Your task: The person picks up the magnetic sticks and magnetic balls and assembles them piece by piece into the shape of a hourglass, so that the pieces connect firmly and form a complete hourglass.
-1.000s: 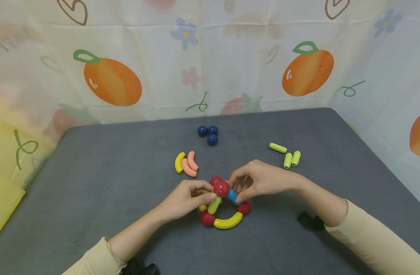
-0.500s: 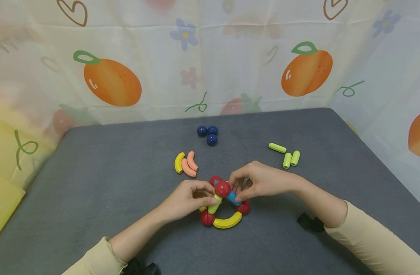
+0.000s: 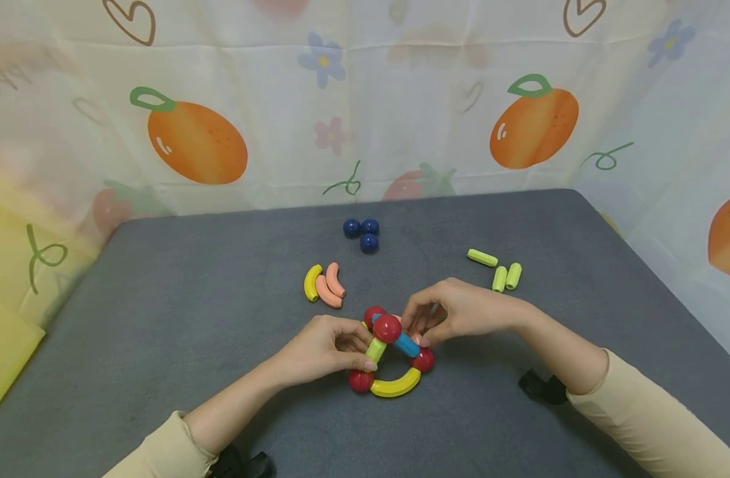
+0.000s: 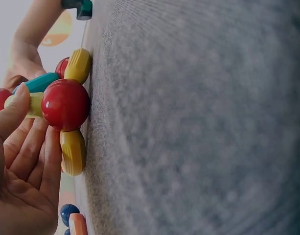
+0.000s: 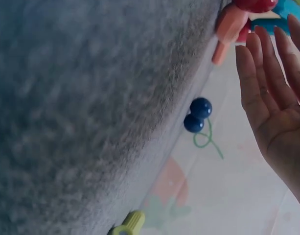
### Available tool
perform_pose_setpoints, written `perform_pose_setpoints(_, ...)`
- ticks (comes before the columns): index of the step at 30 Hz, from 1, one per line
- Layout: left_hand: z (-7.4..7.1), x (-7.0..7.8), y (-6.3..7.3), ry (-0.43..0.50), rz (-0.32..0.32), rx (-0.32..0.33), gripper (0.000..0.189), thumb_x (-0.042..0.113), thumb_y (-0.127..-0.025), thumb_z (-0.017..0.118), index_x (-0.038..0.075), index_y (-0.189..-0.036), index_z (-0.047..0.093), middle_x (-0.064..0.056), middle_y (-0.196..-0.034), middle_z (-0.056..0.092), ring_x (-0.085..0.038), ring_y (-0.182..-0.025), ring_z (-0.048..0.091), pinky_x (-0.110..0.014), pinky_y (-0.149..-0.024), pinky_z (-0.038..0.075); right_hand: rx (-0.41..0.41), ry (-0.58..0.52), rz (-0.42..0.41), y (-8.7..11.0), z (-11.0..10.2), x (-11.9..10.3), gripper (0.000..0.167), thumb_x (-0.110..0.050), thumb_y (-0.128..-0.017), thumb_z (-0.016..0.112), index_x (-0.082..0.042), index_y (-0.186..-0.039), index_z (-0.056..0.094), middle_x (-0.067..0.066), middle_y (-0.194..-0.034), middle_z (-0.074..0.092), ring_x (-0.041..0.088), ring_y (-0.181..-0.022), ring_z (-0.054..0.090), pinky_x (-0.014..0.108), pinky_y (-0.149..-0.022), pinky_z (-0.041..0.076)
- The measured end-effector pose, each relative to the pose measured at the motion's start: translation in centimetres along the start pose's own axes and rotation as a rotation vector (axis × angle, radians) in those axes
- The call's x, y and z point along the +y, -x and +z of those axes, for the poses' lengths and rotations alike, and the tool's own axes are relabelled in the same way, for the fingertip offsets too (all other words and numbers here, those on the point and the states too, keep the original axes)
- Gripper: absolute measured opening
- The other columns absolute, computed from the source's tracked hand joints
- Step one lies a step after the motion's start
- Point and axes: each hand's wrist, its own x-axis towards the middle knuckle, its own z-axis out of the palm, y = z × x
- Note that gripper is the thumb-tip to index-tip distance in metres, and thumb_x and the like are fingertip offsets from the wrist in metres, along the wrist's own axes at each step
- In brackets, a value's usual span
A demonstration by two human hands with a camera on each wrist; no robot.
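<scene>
In front of me on the table stands a small pyramid of magnetic rods and balls. A red ball (image 3: pixel 387 328) tops it. A light green rod (image 3: pixel 375 350) slopes from the top ball to a lower red ball (image 3: pixel 362 381), and a blue rod (image 3: pixel 407 345) slopes to another red ball (image 3: pixel 423 360). Along the base runs a curved yellow rod (image 3: pixel 397 385). My left hand (image 3: pixel 329 345) pinches the green rod between thumb and fingers. Beside the blue rod is my right hand (image 3: pixel 454 311), its thumb just off the rod and its fingers loosely bent; they look apart from the pyramid.
Dark blue balls (image 3: pixel 369 243) sit together farther back. Left of them and nearer lie a curved yellow rod (image 3: pixel 312 283) and two curved peach rods (image 3: pixel 328 292). Several light green rods (image 3: pixel 500 279) rest beyond my right hand. A printed curtain (image 3: pixel 365 99) hangs behind the table.
My right thumb and fingers have come off the blue rod and shifted slightly right. My left thumb has slid lower along the green rod. The pyramid stays nearly in place.
</scene>
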Motion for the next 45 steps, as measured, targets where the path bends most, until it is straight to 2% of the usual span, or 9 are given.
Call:
perform_pose_setpoints(9,0.5,0.3,0.5,-0.039,-0.009,0.069,0.023,0.026,-0.080,0.083,0.010,-0.089,0.071,-0.005,-0.083,0.075,-0.009,-0.073,0.069,-0.022,-0.065,0.055,0.131,-0.002,0.019,0.6,-2.0,1.4,0.029,-0.019,-0.090,0.073,-0.009,-0.116,0.067,0.010,-0.113,0.070,0.014,-0.100,0.068,0.031,-0.088,0.058)
perform_pose_setpoints(18,1.0,0.6,0.5,-0.063,-0.036,0.146,0.023,0.029,-0.077,0.085,0.014,-0.088,0.071,-0.001,-0.081,0.074,-0.010,-0.069,0.068,-0.024,-0.063,0.056,0.343,0.019,0.083,1.3,-4.7,3.1,0.030,-0.019,-0.091,0.072,-0.007,-0.118,0.066,0.014,-0.118,0.069,0.020,-0.107,0.067,0.029,-0.093,0.057)
perform_pose_setpoints(23,0.6,0.3,0.7,-0.090,-0.002,0.281,0.028,0.026,-0.073,0.088,0.016,-0.090,0.069,0.000,-0.082,0.071,-0.012,-0.070,0.064,-0.024,-0.062,0.055,0.416,0.073,0.134,1.8,-6.2,4.4,0.031,-0.020,-0.091,0.071,-0.008,-0.119,0.066,0.013,-0.117,0.070,0.017,-0.107,0.066,0.030,-0.092,0.056)
perform_pose_setpoints(26,0.2,0.2,0.7,-0.109,0.072,0.343,0.038,0.022,-0.072,0.089,0.016,-0.102,0.067,-0.001,-0.097,0.070,-0.015,-0.085,0.064,-0.028,-0.077,0.057,0.449,0.100,0.180,2.1,-6.9,5.1,0.031,-0.021,-0.092,0.071,-0.009,-0.120,0.066,0.013,-0.118,0.070,0.019,-0.108,0.066,0.029,-0.089,0.056)
perform_pose_setpoints(30,-0.3,-0.1,0.5,-0.081,0.100,0.260,0.059,0.025,-0.074,0.088,0.020,-0.126,0.062,0.003,-0.127,0.066,-0.017,-0.120,0.060,-0.045,-0.109,0.046,0.465,0.105,0.237,2.5,-7.7,5.9,0.034,-0.019,-0.092,0.070,-0.008,-0.123,0.064,0.015,-0.124,0.068,0.025,-0.113,0.066,0.031,-0.088,0.056)
perform_pose_setpoints(33,-0.4,-0.2,0.4,-0.062,0.059,0.160,0.067,0.029,-0.075,0.086,0.029,-0.135,0.057,0.007,-0.140,0.059,-0.017,-0.137,0.049,-0.053,-0.118,0.035,0.463,0.105,0.273,2.7,-8.1,6.5,0.036,-0.018,-0.093,0.069,-0.007,-0.126,0.062,0.016,-0.128,0.066,0.029,-0.118,0.064,0.037,-0.090,0.056)
perform_pose_setpoints(35,-0.4,-0.4,0.4,-0.064,0.046,0.125,0.068,0.030,-0.075,0.086,0.033,-0.136,0.056,0.009,-0.142,0.058,-0.018,-0.142,0.044,-0.055,-0.119,0.033,0.463,0.109,0.297,2.8,-8.4,6.9,0.037,-0.018,-0.093,0.069,-0.007,-0.128,0.061,0.016,-0.130,0.064,0.031,-0.122,0.062,0.042,-0.093,0.055)
perform_pose_setpoints(39,-0.5,-0.7,0.2,-0.070,0.075,0.112,0.063,0.029,-0.075,0.086,0.035,-0.132,0.058,0.012,-0.136,0.062,-0.016,-0.139,0.047,-0.052,-0.118,0.035,0.450,0.113,0.345,2.9,-8.7,7.5,0.039,-0.019,-0.093,0.069,-0.006,-0.129,0.060,0.017,-0.135,0.062,0.034,-0.127,0.059,0.047,-0.100,0.052)
perform_pose_setpoints(45,-0.4,-0.6,0.1,-0.129,0.086,0.141,0.059,0.033,-0.073,0.088,0.031,-0.125,0.061,0.013,-0.124,0.065,-0.011,-0.117,0.057,-0.043,-0.108,0.045,0.425,0.163,0.405,2.9,-8.8,8.0,0.040,-0.018,-0.091,0.070,-0.006,-0.129,0.060,0.017,-0.135,0.062,0.036,-0.128,0.057,0.048,-0.103,0.049)
